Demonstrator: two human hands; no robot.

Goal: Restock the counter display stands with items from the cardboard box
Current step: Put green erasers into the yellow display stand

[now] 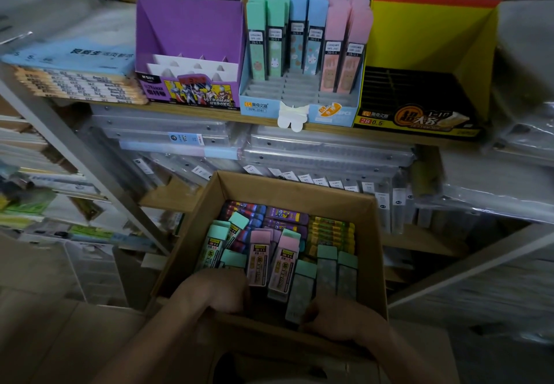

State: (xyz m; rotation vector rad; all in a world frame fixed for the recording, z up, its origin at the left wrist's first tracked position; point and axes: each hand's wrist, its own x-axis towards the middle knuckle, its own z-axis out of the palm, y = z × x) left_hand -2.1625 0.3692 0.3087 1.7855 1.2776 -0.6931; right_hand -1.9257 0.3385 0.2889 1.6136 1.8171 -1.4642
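"ULTRAMAN HEROES" purple stand [192, 29]; "MPR-2081" blue stand [269, 109], front slots open. Left hand [215, 290], right hand [344, 314] curled in cardboard box [371, 248]; grip indeterminable.

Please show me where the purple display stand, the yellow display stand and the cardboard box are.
purple display stand [192, 26]: head view, on its bare inner back panel.
yellow display stand [419, 32]: head view, on its yellow inner back wall.
cardboard box [293, 196]: head view, on its far inner wall.
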